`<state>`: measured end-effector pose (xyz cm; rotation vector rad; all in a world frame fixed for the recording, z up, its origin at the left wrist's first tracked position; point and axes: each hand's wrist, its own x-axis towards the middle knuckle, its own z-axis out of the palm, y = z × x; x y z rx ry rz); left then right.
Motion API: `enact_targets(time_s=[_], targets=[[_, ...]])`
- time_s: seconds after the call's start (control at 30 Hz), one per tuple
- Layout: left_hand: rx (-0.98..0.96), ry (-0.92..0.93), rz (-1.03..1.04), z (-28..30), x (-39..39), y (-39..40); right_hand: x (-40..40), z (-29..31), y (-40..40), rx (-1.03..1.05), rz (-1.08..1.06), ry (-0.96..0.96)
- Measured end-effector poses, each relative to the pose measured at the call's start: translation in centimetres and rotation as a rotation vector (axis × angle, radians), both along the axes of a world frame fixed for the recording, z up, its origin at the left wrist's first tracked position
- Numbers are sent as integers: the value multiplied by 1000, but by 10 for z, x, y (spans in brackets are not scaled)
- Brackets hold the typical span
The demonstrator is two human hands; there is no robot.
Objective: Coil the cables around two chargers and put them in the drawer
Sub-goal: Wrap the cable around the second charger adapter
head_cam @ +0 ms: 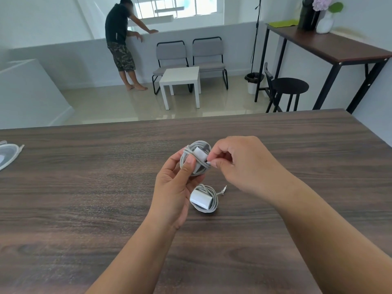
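Dark woodgrain table (84,187), left hand (174,187) clasping round cable-wrapped charger (196,158), right hand (239,164) pinching its cable end (209,163)

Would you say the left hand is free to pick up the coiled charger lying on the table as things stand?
Probably not yet. The left hand is holding the other charger, whose cable end the right hand pinches. The coiled charger on the table lies uncovered just beside the left palm.
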<state>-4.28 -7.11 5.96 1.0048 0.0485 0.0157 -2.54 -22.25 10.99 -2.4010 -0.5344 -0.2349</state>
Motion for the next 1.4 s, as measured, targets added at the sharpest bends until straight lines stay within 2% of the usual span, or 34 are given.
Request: enact_targets(time_s=[0.1,0.27,0.33,0.53,0.7,0.87,0.97,1.13,1.27,1.4], targets=[[20,-2,-1,-2,-1,0,-2,-2,1,24,-9,16],[-18,32,-9,-1,0,1,2,-14,-2,553,-50,100],[-58,68,-6,-3,0,0,2,-21,-1,687,-36,105],[-120,118,-11,-3,0,-2,4,-43,-3,823,47,79],[-129,131,-28,-1,1,-4,2,-48,-5,824,65,70],[-110,133,-10,-2,-1,-5,0,-48,-6,552,65,-182],[-125,117,21,-1,0,-6,1,-49,-5,499,71,-235],[-172,100,81,1,0,-17,0,-62,12,444,-106,-466],[-220,76,101,1,2,-20,-1,-60,12,521,-87,-458],[-207,92,102,-1,2,-19,-4,-57,9,603,-30,-353]])
